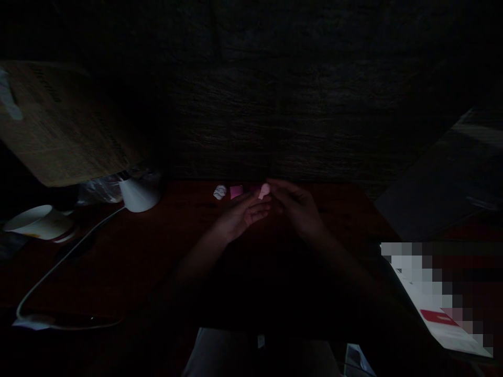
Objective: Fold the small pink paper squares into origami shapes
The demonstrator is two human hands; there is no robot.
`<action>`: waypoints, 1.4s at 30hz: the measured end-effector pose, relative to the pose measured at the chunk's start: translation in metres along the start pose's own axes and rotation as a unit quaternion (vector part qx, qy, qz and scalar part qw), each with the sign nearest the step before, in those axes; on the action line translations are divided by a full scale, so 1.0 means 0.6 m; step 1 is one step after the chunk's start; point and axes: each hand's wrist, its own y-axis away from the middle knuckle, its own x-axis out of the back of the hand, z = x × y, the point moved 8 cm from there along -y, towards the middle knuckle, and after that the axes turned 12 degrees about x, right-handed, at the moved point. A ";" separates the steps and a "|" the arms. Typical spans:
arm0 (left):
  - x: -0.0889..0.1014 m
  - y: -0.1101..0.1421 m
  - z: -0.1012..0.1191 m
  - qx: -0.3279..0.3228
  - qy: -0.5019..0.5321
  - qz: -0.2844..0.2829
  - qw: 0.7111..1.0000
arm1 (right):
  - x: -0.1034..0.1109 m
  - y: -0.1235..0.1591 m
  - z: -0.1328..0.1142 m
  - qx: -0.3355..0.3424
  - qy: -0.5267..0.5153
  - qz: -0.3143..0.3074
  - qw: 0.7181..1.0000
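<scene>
A small light-pink piece (264, 190) with a rounded top and a narrower lower end is held up between my two hands over the dark table. Its material is hard to make out in the dim light. My left hand (239, 215) pinches it from the left, the other fingers loosely curled below. From the right, my right hand (301, 208) has its thumb and fingertips closed at the piece's edge. Just beyond the left hand lie a pink square (236, 191) and a crumpled white lump (220, 192), side by side on the table.
At left stand a white cone-shaped object (139, 196) with a cable (78, 243), a paper cup (41, 222) and a large cardboard box (70, 120). A dark wall (251, 104) rises behind the reddish-brown table (173, 209). A partly pixelated white sheet (428, 309) is at right.
</scene>
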 end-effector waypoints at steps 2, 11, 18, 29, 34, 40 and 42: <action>0.003 0.000 0.002 -0.011 -0.008 0.006 1.000 | 0.001 0.000 -0.004 0.008 0.005 0.002 1.000; 0.008 -0.001 0.009 -0.044 -0.027 0.013 0.999 | 0.003 0.002 -0.004 0.008 0.031 -0.002 0.999; 0.008 -0.004 0.006 -0.045 -0.012 0.001 0.999 | 0.003 0.001 0.000 0.022 0.067 -0.026 0.997; 0.017 0.004 0.029 -0.073 -0.011 0.026 0.997 | -0.002 0.003 0.002 0.032 0.083 -0.027 0.996; 0.023 0.003 0.032 -0.077 -0.003 0.042 0.996 | -0.011 0.007 0.002 0.023 0.087 -0.051 0.995; 0.024 0.005 0.037 -0.100 -0.001 0.046 0.994 | -0.020 0.011 0.005 0.010 0.080 -0.070 0.994; 0.027 0.005 0.038 -0.101 -0.007 0.051 0.994 | -0.020 0.012 0.004 0.009 0.074 -0.067 0.995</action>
